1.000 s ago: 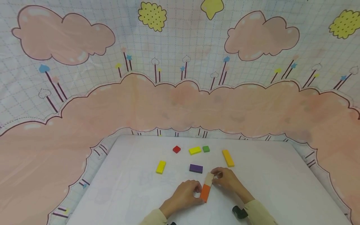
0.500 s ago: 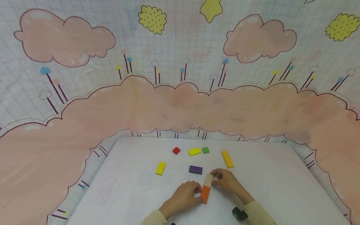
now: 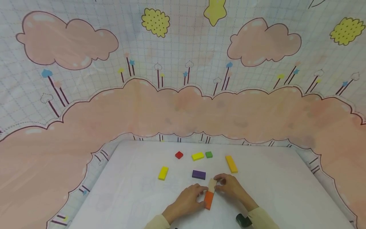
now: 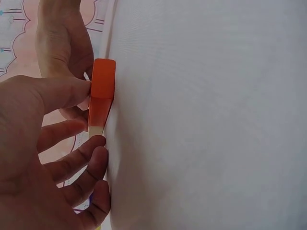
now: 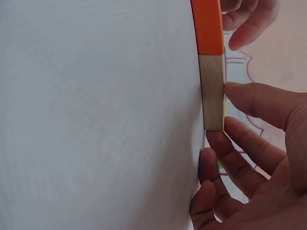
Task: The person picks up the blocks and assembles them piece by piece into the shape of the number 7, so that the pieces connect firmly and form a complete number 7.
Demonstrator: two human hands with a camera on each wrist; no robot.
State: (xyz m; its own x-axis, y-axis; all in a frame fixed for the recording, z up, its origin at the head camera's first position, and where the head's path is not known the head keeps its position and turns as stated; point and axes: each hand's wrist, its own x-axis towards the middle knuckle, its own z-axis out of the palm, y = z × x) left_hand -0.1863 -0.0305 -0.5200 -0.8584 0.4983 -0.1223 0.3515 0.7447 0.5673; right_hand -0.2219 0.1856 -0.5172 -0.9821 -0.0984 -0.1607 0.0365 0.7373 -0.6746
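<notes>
An orange block (image 3: 209,200) and a plain wooden block (image 3: 212,184) lie end to end on the white table, in one slanting row. My left hand (image 3: 187,200) holds the orange block from the left, its thumb near the block's near end and its index finger by the join. From the right, my right hand (image 3: 230,185) pinches the wooden block. In the right wrist view its thumb touches the wooden block's upper edge, with fingers at the far end. A purple block (image 3: 199,174) lies just beyond the row.
Farther back lie a red block (image 3: 179,155), a yellow block (image 3: 198,156), a green block (image 3: 209,154) and a long yellow-orange block (image 3: 231,164). Another yellow block (image 3: 163,173) is at left. A dark green cylinder-like object (image 3: 243,220) sits by the right sleeve.
My left index finger has stretched right toward the join between the two blocks. The right hand keeps its place on the wooden block. The head view has tilted up slightly.
</notes>
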